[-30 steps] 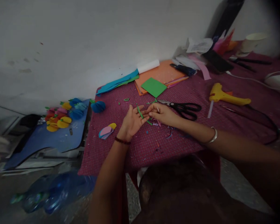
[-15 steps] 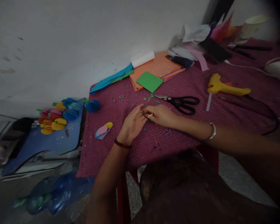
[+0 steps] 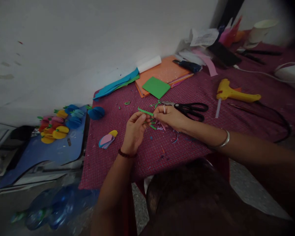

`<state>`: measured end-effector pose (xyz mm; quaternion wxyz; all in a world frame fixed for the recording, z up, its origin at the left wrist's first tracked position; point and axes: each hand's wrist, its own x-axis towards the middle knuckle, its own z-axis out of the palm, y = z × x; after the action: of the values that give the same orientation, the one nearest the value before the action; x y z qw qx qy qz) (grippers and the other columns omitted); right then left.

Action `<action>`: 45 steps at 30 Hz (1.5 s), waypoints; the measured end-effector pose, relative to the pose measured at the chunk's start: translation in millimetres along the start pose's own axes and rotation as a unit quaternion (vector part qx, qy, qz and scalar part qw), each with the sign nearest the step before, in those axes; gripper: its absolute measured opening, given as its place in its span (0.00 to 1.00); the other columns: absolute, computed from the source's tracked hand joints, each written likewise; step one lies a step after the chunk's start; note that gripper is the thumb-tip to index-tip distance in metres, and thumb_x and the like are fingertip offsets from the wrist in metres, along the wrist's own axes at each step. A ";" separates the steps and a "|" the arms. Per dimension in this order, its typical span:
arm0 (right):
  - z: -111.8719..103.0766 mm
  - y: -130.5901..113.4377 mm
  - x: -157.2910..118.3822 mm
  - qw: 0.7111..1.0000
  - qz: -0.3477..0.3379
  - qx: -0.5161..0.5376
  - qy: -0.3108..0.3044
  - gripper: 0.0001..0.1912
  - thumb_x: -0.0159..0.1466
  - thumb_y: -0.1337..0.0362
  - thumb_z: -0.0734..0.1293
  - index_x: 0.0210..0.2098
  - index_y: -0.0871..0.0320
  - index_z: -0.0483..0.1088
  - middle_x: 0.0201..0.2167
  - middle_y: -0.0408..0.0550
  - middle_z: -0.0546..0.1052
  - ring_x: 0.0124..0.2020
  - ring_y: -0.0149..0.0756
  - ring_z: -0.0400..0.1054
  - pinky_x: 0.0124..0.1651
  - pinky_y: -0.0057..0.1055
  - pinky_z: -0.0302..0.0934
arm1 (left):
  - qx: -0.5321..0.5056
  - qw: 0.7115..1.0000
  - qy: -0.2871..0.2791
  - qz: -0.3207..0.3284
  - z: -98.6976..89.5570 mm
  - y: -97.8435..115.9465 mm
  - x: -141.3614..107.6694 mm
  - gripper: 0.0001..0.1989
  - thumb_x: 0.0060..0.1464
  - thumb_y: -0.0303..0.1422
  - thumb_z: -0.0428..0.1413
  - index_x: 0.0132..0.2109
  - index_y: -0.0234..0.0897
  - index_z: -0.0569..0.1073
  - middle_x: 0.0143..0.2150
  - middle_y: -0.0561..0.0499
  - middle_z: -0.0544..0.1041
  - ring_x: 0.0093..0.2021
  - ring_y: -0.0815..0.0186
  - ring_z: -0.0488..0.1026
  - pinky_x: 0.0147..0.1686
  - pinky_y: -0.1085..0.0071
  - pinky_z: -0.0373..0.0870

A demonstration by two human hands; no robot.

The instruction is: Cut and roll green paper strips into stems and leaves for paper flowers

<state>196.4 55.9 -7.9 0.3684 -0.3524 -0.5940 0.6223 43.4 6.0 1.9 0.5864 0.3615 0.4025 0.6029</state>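
A narrow green paper strip (image 3: 145, 111) is pinched between my two hands above the table. My left hand (image 3: 135, 129) has its thumb and fingers closed on the strip's left part. The fingertips of my right hand (image 3: 171, 117), with a ring on one finger, grip its right end. Green, pink and lilac paper scraps (image 3: 159, 126) lie beneath and beside the hands. Just past my right hand rest the black-handled scissors (image 3: 193, 108), partly covered by it. A green paper square (image 3: 156, 87) lies farther back, near the scissors' tip.
Orange sheets (image 3: 166, 68) and blue strips (image 3: 118, 84) lie along the wall. A yellow glue gun (image 3: 236, 93) with its cord is at right. Left are layered paper ovals (image 3: 107, 140), a blue paper ball (image 3: 96, 113) and several paper fruits (image 3: 60, 131) on a blue board.
The left hand has gone from an open palm to a pinch. A green strip now shows between both hands, where before only a small bit was visible at the fingertips.
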 end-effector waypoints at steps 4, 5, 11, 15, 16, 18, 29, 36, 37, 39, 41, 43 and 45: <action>1.0 -1.0 -2.2 0.999 -0.021 -0.013 -0.026 0.09 0.56 0.61 0.66 0.24 0.58 0.64 0.14 0.34 0.60 0.15 0.22 0.50 0.19 0.24 0.44 | 0.038 0.996 0.055 0.052 2.3 -6.2 0.6 0.06 0.44 0.30 0.64 0.29 0.36 0.74 0.27 0.55 0.73 0.27 0.75 0.68 0.31 0.78 0.66; 1.2 -1.6 -2.8 0.999 -0.022 -0.015 -0.031 0.09 0.56 0.61 0.67 0.24 0.59 0.64 0.14 0.35 0.60 0.15 0.22 0.50 0.19 0.24 0.44 | 0.043 0.995 0.062 0.060 2.6 -6.5 0.6 0.06 0.44 0.30 0.64 0.28 0.36 0.74 0.27 0.55 0.73 0.27 0.75 0.68 0.30 0.78 0.66; -0.5 -5.4 -2.9 0.998 -0.053 -0.028 -0.005 0.09 0.56 0.61 0.66 0.25 0.58 0.63 0.15 0.34 0.59 0.17 0.23 0.51 0.21 0.24 0.45 | 0.108 0.991 0.029 0.068 0.9 -6.0 -1.4 0.05 0.46 0.29 0.61 0.29 0.36 0.72 0.24 0.55 0.73 0.25 0.73 0.70 0.28 0.76 0.67; -2.5 -6.6 -2.0 0.994 -0.092 -0.061 -0.002 0.09 0.56 0.62 0.65 0.25 0.59 0.62 0.16 0.34 0.59 0.18 0.22 0.50 0.21 0.23 0.44 | 0.171 0.982 -0.012 0.084 0.8 -7.9 -3.0 0.07 0.46 0.29 0.62 0.30 0.36 0.70 0.23 0.56 0.73 0.23 0.73 0.70 0.26 0.76 0.66; -2.7 -6.9 -2.1 0.993 -0.098 -0.066 -0.006 0.08 0.56 0.63 0.65 0.25 0.59 0.62 0.16 0.34 0.59 0.18 0.22 0.50 0.21 0.23 0.45 | 0.186 0.979 -0.017 0.086 0.9 -8.4 -3.1 0.07 0.47 0.30 0.62 0.31 0.36 0.70 0.23 0.56 0.73 0.23 0.73 0.70 0.26 0.76 0.66; -3.0 -7.4 -2.6 0.991 -0.109 -0.077 -0.015 0.08 0.56 0.64 0.65 0.24 0.59 0.62 0.16 0.34 0.59 0.18 0.22 0.51 0.21 0.23 0.45 | 0.213 0.973 -0.023 0.089 0.4 -9.4 -2.8 0.07 0.48 0.32 0.62 0.32 0.36 0.70 0.23 0.56 0.73 0.23 0.73 0.70 0.27 0.75 0.66; -3.0 -6.4 -4.6 0.985 -0.135 -0.106 -0.019 0.04 0.56 0.68 0.63 0.26 0.59 0.63 0.17 0.35 0.60 0.18 0.23 0.53 0.22 0.23 0.47 | 0.420 0.871 -0.001 0.254 -5.7 -4.2 0.7 0.03 0.49 0.30 0.61 0.29 0.38 0.76 0.32 0.52 0.73 0.37 0.68 0.70 0.40 0.69 0.65; -9.2 -2.9 0.1 0.993 -0.098 -0.061 0.005 0.05 0.59 0.67 0.64 0.35 0.58 0.63 0.19 0.34 0.59 0.18 0.24 0.51 0.21 0.23 0.46 | 0.408 0.870 0.029 0.274 -0.7 -4.1 -4.6 0.03 0.50 0.29 0.61 0.29 0.38 0.75 0.27 0.54 0.72 0.32 0.69 0.67 0.36 0.70 0.63; -11.0 -2.9 0.6 0.994 -0.091 -0.060 0.006 0.07 0.60 0.64 0.65 0.37 0.58 0.63 0.19 0.34 0.60 0.18 0.24 0.52 0.21 0.24 0.46 | 0.395 0.879 0.033 0.265 -1.4 -5.1 -4.6 0.02 0.50 0.29 0.61 0.29 0.38 0.75 0.27 0.54 0.71 0.31 0.70 0.67 0.35 0.71 0.63; -14.2 -3.4 0.4 0.996 -0.073 -0.048 -0.019 0.13 0.63 0.57 0.64 0.42 0.58 0.63 0.19 0.33 0.59 0.17 0.24 0.50 0.20 0.24 0.45 | 0.362 0.900 0.037 0.240 -3.5 -7.3 -3.8 0.02 0.50 0.31 0.61 0.32 0.38 0.77 0.28 0.54 0.72 0.31 0.70 0.67 0.34 0.72 0.63; -16.1 -4.6 -0.7 0.996 -0.063 -0.019 -0.052 0.17 0.65 0.52 0.62 0.46 0.57 0.62 0.17 0.32 0.57 0.15 0.24 0.47 0.18 0.24 0.43 | 0.320 0.924 0.039 0.207 -5.5 -8.9 -2.6 0.04 0.51 0.33 0.61 0.35 0.39 0.78 0.30 0.53 0.73 0.32 0.70 0.67 0.34 0.72 0.63; -16.7 -5.4 -1.7 0.995 -0.071 0.001 -0.064 0.17 0.66 0.50 0.60 0.43 0.58 0.64 0.17 0.32 0.55 0.14 0.23 0.45 0.17 0.24 0.43 | 0.279 0.943 0.043 0.177 -6.7 -9.3 -1.5 0.06 0.51 0.35 0.61 0.36 0.39 0.78 0.31 0.52 0.75 0.32 0.70 0.69 0.35 0.72 0.65; -16.1 -5.6 -1.9 0.995 -0.079 -0.001 -0.064 0.15 0.66 0.52 0.60 0.39 0.58 0.65 0.17 0.33 0.56 0.14 0.23 0.47 0.17 0.24 0.45 | 0.258 0.952 0.047 0.159 -6.7 -8.6 -0.8 0.07 0.52 0.36 0.60 0.36 0.39 0.79 0.30 0.52 0.76 0.32 0.70 0.70 0.35 0.71 0.65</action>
<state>211.7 62.1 -3.1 0.3768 -0.2644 -0.6430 0.6121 40.9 4.7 -8.7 0.3504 0.5311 0.5088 0.5799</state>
